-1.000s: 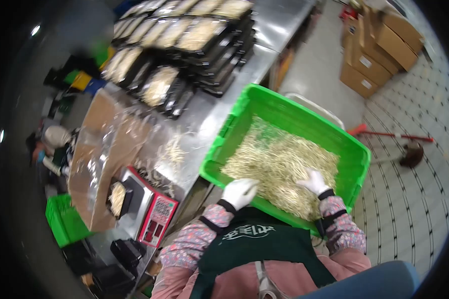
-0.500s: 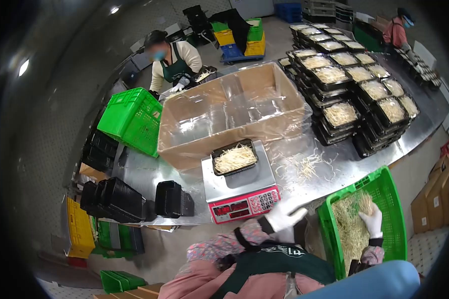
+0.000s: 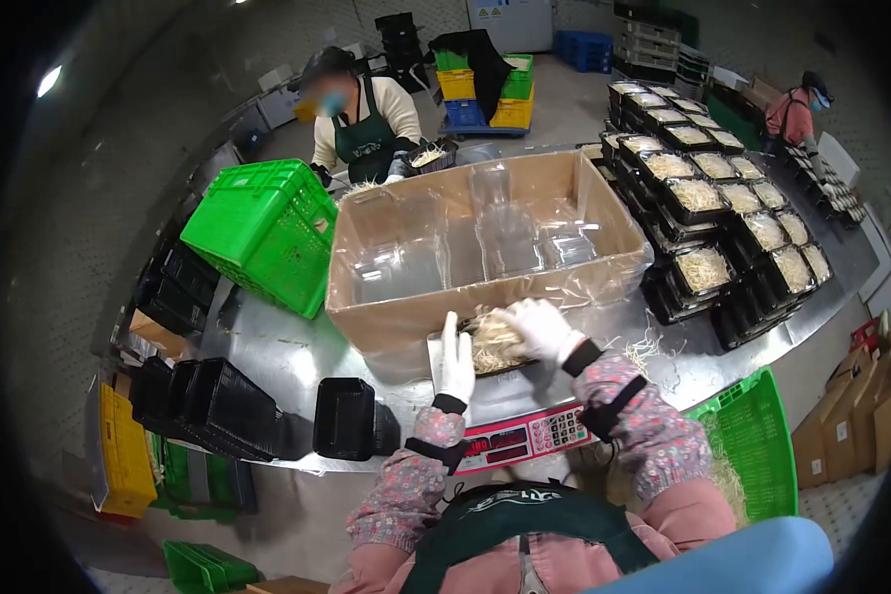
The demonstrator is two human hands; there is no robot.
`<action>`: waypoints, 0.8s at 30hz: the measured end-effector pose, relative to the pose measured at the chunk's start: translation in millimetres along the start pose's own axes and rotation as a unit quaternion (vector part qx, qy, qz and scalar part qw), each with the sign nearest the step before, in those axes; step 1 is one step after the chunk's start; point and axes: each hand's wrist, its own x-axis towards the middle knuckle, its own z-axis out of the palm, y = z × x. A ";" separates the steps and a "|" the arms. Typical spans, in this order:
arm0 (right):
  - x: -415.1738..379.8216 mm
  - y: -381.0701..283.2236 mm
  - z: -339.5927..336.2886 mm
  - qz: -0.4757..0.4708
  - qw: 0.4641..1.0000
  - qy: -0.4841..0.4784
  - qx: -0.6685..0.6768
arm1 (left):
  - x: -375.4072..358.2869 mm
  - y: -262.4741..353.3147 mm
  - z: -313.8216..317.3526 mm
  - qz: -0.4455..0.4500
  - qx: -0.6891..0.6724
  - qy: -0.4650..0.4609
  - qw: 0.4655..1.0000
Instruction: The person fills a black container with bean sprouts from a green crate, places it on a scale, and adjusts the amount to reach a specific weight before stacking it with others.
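Note:
A black plastic tray of pale bean sprouts sits on the weighing scale, whose red front panel has a lit display. My left hand, in a white glove, is open along the tray's left side, fingers stretched upward. From the right, my gloved right hand reaches over the tray, its fingers closed on bean sprouts at the top of the pile. Both hands partly cover the tray. To my right stands a green crate with more sprouts, largely hidden by my right arm.
A big cardboard box of clear plastic lids stands behind the scale. Filled trays are stacked at right. Empty black trays and a tilted green crate are at left. A co-worker works across the table.
My right hand has left the green crate and come to the tray on the scale. My left hand has moved up and left to the tray's side. The view has shifted.

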 end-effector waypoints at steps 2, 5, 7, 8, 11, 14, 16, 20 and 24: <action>6.2 -1.7 22.6 -0.007 0.998 -0.060 0.009 | 1.9 50.7 -9.3 -0.041 -0.107 0.011 0.993; 7.1 -6.9 42.5 0.026 0.999 -0.041 0.023 | 6.4 21.0 22.4 0.097 0.203 -0.045 0.973; 5.3 3.3 37.5 0.018 0.996 -0.070 0.046 | 9.4 22.2 22.4 0.137 0.274 -0.059 0.950; 5.4 9.9 33.8 0.009 0.993 -0.097 0.065 | 10.7 23.3 21.9 0.123 0.268 -0.079 0.952; -1.2 27.5 16.1 0.005 0.989 -0.125 0.075 | 11.5 31.3 21.5 0.108 0.278 -0.100 0.949; -2.9 38.3 10.6 0.003 0.986 -0.167 0.015 | 12.8 26.6 24.6 0.125 0.301 -0.086 0.942; -3.4 40.3 13.4 0.032 0.981 -0.184 -0.046 | 14.8 27.7 24.8 0.100 0.312 -0.117 0.938; -8.0 40.5 -4.7 -0.010 0.985 -0.169 -0.042 | 12.3 24.6 26.3 0.110 0.322 -0.094 0.936; -16.9 57.6 -6.2 -0.022 0.993 -0.115 0.001 | 8.9 20.9 31.7 0.118 0.314 -0.061 0.940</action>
